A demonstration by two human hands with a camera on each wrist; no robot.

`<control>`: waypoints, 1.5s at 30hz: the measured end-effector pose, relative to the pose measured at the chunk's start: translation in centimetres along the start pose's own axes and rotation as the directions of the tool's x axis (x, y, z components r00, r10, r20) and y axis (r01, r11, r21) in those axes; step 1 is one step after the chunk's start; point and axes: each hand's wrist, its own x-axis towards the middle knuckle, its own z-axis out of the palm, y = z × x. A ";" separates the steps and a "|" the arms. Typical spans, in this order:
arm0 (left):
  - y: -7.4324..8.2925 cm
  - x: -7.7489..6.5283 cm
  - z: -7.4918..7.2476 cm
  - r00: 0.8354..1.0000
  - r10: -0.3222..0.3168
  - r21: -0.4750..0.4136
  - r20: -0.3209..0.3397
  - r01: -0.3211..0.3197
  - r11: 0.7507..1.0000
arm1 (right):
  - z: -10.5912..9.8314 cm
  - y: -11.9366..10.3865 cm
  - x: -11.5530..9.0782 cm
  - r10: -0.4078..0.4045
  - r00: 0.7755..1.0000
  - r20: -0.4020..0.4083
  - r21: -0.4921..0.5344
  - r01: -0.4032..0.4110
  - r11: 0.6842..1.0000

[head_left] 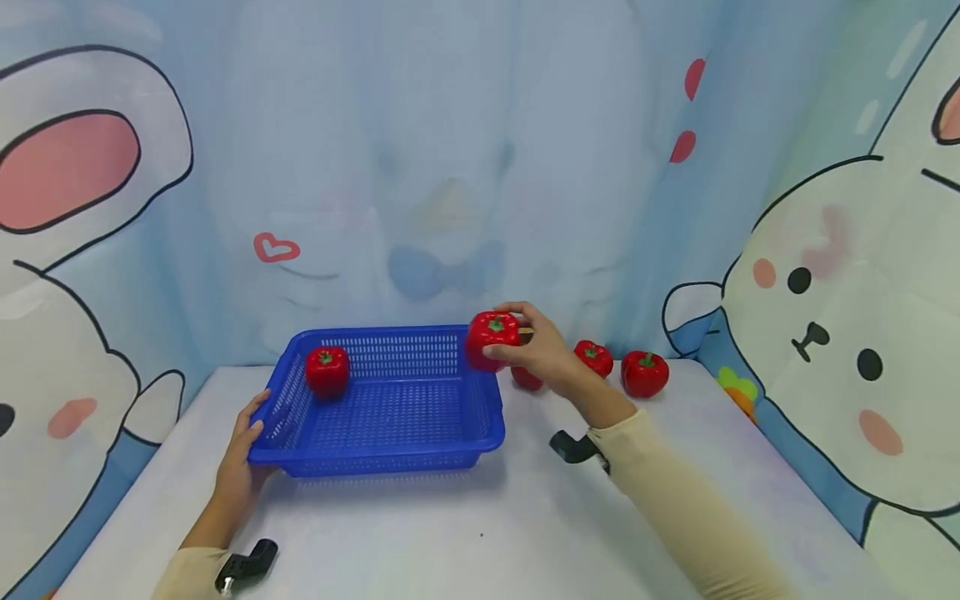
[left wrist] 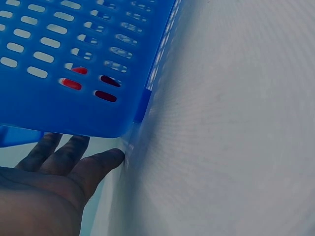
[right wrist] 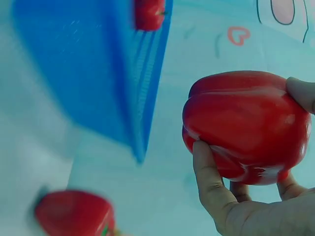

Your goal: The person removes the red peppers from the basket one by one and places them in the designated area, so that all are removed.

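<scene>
My right hand (head_left: 536, 346) grips a glossy red bell pepper (head_left: 492, 340) over the blue basket's right rim. In the right wrist view, thumb and fingers spread around this pepper (right wrist: 246, 128). My left hand (head_left: 243, 450) touches the left side of the blue plastic basket (head_left: 375, 462). In the left wrist view its fingers (left wrist: 101, 167) look fairly straight, some tips hidden behind the basket's edge (left wrist: 74, 125). Another red bell pepper (head_left: 327, 372) sits inside the basket at the back left.
More red bell peppers stand to the right of the basket: one (head_left: 644, 374) at the far right, one (head_left: 593, 357) beside it, and one (head_left: 527, 379) partly behind my right hand. A white table (head_left: 420, 542) lies below. A curtain (head_left: 450, 167) with cartoon rabbits hangs behind.
</scene>
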 end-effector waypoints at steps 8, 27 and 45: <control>0.3 1.7 0.8 1.000 0.007 -0.047 0.009 -0.007 0.999 | -4.9 4.3 -2.7 0.063 0.993 -0.097 -0.110 -0.073 0.991; -0.7 1.5 -0.4 0.999 0.020 -0.082 -0.050 -0.024 0.996 | -3.7 12.5 -0.7 0.181 0.984 -0.011 -0.175 -0.180 0.968; -0.8 1.8 -0.5 0.997 0.005 -0.068 -0.072 -0.010 0.998 | -4.0 9.3 -0.4 0.145 0.989 0.019 -0.367 -0.128 0.921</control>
